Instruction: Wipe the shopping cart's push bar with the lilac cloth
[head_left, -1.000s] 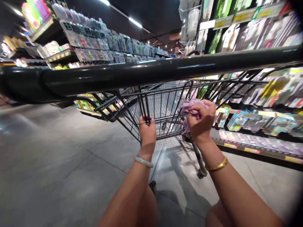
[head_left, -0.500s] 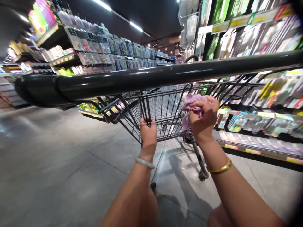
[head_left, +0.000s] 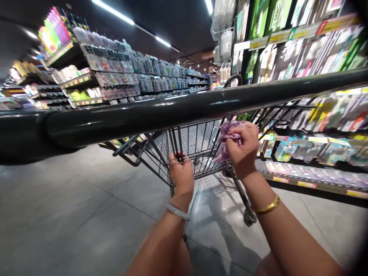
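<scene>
A dark metal shopping cart stands in front of me, its thick black handle bar [head_left: 161,111] crossing the whole view above my hands. Under the bar, my left hand [head_left: 181,172] is wrapped round the vertical wires [head_left: 176,142] at the near end of the wire basket [head_left: 201,132]. To its right, my right hand [head_left: 244,147] grips a crumpled light purple cloth [head_left: 225,142] against or very near the basket's right side wires. The cloth hangs down below the fingers. Whether it touches the wires cannot be made out.
Shelves with hanging packets [head_left: 301,61] rise close on the right, with a low shelf [head_left: 310,178] near the cart wheel [head_left: 249,217]. More stocked shelves [head_left: 115,65] run along the left. Grey tiled floor [head_left: 86,214] lies below.
The handle bar looks lower and larger at the left. My right hand and the cloth have shifted slightly left and down. My left hand, still on the wires, sits a little lower in view.
</scene>
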`<state>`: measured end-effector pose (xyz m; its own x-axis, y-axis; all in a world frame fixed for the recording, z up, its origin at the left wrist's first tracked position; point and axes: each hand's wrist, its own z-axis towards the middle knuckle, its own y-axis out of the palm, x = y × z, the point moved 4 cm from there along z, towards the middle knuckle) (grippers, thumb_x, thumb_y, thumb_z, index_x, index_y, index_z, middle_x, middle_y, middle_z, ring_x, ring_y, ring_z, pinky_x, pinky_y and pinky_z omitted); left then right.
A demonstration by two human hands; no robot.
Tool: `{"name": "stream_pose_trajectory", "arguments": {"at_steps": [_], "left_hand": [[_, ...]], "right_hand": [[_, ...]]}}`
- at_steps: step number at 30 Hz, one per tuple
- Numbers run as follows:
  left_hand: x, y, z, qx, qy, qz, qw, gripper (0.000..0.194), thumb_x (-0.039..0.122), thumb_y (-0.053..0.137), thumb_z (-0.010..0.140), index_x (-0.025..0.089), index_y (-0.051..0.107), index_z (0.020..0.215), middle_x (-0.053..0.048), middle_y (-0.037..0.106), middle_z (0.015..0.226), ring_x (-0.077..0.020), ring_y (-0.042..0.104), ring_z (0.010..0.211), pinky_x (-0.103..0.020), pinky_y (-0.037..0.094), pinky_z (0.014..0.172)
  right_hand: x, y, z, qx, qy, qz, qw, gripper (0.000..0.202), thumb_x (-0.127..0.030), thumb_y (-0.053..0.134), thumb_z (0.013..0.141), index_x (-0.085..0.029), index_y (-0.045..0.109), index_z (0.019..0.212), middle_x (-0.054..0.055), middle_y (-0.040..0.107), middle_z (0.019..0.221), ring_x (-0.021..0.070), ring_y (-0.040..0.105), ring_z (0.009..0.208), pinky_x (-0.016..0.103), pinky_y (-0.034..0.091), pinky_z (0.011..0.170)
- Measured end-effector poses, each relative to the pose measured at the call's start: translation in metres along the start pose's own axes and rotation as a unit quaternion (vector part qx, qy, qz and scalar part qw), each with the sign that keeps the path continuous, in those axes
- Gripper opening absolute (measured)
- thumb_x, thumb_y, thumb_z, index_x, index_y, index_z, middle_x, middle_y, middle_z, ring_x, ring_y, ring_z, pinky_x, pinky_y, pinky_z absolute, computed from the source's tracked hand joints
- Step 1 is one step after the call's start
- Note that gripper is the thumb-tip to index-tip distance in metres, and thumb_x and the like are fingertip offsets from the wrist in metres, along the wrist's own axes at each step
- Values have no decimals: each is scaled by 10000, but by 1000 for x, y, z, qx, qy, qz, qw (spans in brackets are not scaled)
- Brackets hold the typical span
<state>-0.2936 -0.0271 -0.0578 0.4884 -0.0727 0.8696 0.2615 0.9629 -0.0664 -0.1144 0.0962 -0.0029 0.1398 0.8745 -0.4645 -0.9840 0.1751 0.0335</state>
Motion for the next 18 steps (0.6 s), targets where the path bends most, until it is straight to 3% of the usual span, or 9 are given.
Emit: {"name": "stream_pose_trajectory", "arguments": {"at_steps": [5, 9, 13, 18], "left_hand": [[2, -1, -8, -9, 10, -5, 1000, 230, 240, 569, 808, 219, 545, 1036, -19, 661, 930, -135, 625, 764, -274, 487, 744], [2, 1, -14, -25, 21, -21, 999, 343, 256, 575, 823, 204, 533, 1159, -58, 669, 1048, -146, 630, 816, -275, 495, 762], [5, 2, -25, -31, 23, -22, 999, 335, 263, 590, 820, 207, 517, 1142, -60, 648, 1093, -122, 585, 721, -261, 487, 708], [14, 2, -41, -53, 34, -31, 998, 375, 262, 586, 820, 202, 487, 1176, -62, 608, 1110, -117, 550, 723, -251, 474, 692]], "right_hand": [[37, 18, -29, -50, 32, -20, 998, 152, -166, 626, 672, -208, 625, 818, 63, 551, 971, 234, 542, 960, 442, 481, 891], [27, 9, -16, -34, 43, -15, 998, 82, -165, 580, 719, -213, 599, 783, 40, 552, 925, 198, 559, 915, 383, 492, 857], [11, -5, 2, 5, 35, -11, 999, 107, -157, 555, 754, -224, 579, 833, 49, 531, 1017, 205, 535, 1054, 385, 456, 960], [43, 5, -24, -6, 67, -34, 997, 173, -124, 562, 676, -215, 567, 823, 65, 519, 988, 222, 518, 976, 412, 467, 912]]}}
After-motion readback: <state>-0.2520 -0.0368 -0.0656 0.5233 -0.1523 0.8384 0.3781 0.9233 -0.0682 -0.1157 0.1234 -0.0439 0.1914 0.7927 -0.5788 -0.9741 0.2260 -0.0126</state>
